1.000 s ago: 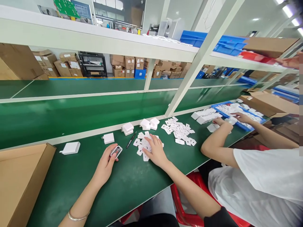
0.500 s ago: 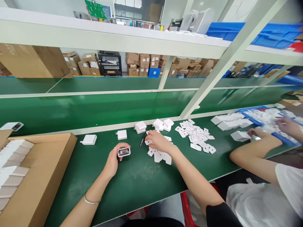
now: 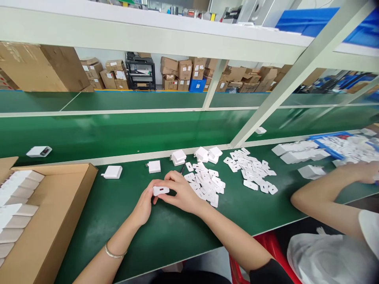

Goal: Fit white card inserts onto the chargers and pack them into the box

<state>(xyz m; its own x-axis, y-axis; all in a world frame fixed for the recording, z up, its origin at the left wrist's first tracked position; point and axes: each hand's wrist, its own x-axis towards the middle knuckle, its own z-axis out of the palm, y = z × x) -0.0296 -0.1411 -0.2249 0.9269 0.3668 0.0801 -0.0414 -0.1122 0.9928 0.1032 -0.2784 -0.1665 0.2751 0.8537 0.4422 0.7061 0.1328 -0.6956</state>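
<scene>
My left hand (image 3: 144, 203) is closed around a white charger housing, mostly hidden by the fingers. A small white end cover (image 3: 160, 191) with a dark slot lies over the housing's open end. The thumb and fingers of my right hand (image 3: 177, 193) pinch this cover at its right edge. Whether it is seated or just resting there, I cannot tell. Just right of my right hand spreads a pile of loose white covers (image 3: 207, 183). A dark thin pen-like tool (image 3: 183, 167) shows partly behind the right hand.
White plug chargers (image 3: 113, 172) stand along the back of the green bench (image 3: 118, 244). A cardboard box (image 3: 74, 205) with white housings is at left. Another cover pile (image 3: 251, 170) lies to the right, near a co-worker's arm (image 3: 325, 189) and a blue tray (image 3: 328, 149). A slanted post (image 3: 275, 90) rises behind.
My right hand has moved left from the cover pile to my left hand, bringing a cover onto the housing's open end. The co-worker's arm has shifted right, and the view has turned slightly.
</scene>
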